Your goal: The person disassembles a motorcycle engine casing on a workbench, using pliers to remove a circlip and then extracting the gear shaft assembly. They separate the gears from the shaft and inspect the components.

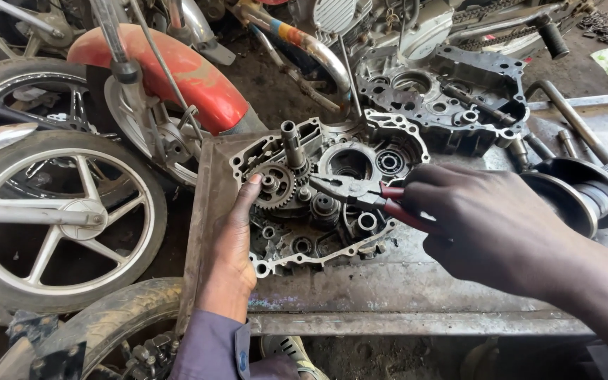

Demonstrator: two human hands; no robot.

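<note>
While the right hand (490, 232) is clenched around the red grips of a pair of pliers (360, 193), the tool's long axis runs nearly level, from the hand at the right toward its dark nose at the left. That nose sits over the middle of the open engine case (318, 204), just left of the large round bore and just right of the upright splined shaft (291, 144); whether the tips touch a part or hover just above it cannot be told. So the case lies to the left of the right hand, with the pliers bridging between them.

The left hand (237, 243) comes up from below, fingers flat and open against the case's left edge, its thumb tip touching the toothed gear (274, 186). It grasps nothing but presses on the casting, and it is the nearer hand to the gear and shaft.

The case lies flat on the metal bench (416, 281). A second case half (452, 95) rests well behind it, and 1 red-fendered motorcycle wheel (58, 211) stands off the bench's left side.
</note>
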